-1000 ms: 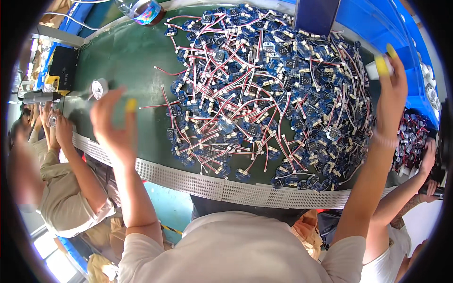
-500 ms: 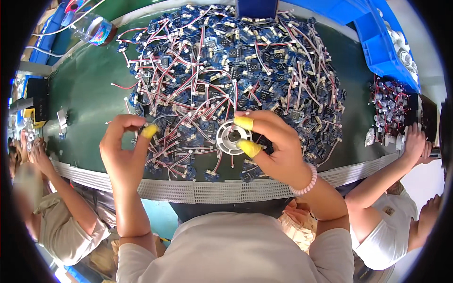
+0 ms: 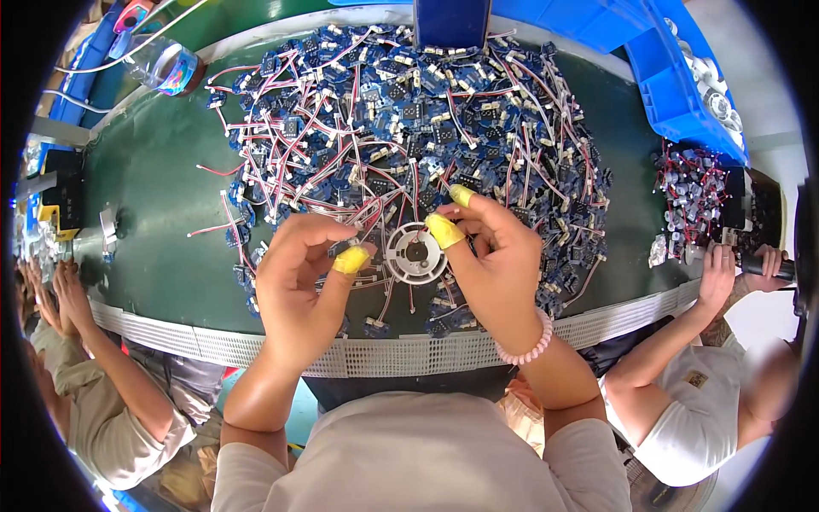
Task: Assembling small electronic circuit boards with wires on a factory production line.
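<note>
Between the thumb and fingers of my left hand [image 3: 300, 277], a small dark blue circuit board [image 3: 343, 247] is pinched, mostly hidden by the fingers. My right hand [image 3: 499, 269] grips a round white plastic housing [image 3: 394, 266] by its right rim. The housing has an open ring and a dark round centre. Yellow tape wraps fingertips on both hands. Just left of the housing is the board. A wide heap of blue circuit boards [image 3: 444, 132] with red and white connector wires lies beyond and around my hands.
A dark blue block [image 3: 452, 24] stands behind the heap. At right are a blue bin [image 3: 674, 102] of white round parts and a pile of wired parts [image 3: 693, 200]. A plastic bottle [image 3: 166, 66] is at far left. Co-workers' hands [image 3: 718, 277] work on either side.
My left hand has moved right, close to the housing, with the small board in its fingers. My right thumb and index finger have shifted upward on the housing; the view has moved slightly.
</note>
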`<state>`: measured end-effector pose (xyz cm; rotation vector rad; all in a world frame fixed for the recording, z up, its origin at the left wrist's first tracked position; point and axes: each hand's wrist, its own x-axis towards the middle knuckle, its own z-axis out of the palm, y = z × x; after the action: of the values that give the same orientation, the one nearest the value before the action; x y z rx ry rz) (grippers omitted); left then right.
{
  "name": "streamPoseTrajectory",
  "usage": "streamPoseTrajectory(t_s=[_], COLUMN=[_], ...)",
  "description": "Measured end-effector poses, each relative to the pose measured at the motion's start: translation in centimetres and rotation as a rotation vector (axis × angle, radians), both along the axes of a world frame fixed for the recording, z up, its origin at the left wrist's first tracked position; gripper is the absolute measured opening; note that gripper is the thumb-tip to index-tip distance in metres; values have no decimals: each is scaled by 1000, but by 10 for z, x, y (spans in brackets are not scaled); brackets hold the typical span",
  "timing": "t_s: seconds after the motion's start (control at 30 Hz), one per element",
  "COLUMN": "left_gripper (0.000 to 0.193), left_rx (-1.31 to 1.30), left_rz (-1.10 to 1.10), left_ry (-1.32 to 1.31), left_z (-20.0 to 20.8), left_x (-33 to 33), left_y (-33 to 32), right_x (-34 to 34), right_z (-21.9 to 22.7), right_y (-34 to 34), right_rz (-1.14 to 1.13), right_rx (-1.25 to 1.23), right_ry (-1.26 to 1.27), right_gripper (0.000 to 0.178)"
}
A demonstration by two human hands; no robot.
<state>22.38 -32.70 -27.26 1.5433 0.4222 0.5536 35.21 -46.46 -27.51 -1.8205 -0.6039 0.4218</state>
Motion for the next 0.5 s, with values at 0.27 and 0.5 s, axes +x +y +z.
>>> streamPoseTrajectory(t_s=[0.27, 0.5], left_gripper=[25, 25], left_rx=[-42, -77], left_rz=[-79, -68], left_ry=[51, 51], left_z=[-12, -12], left_x=[1, 1], left_y=[-9, -9], right_x=[3, 5], right_z=[-5, -7], right_y=[7, -3], right_rz=[71, 179], right_rx=[216, 301], right_ry=[429, 609], right_gripper=[32, 38])
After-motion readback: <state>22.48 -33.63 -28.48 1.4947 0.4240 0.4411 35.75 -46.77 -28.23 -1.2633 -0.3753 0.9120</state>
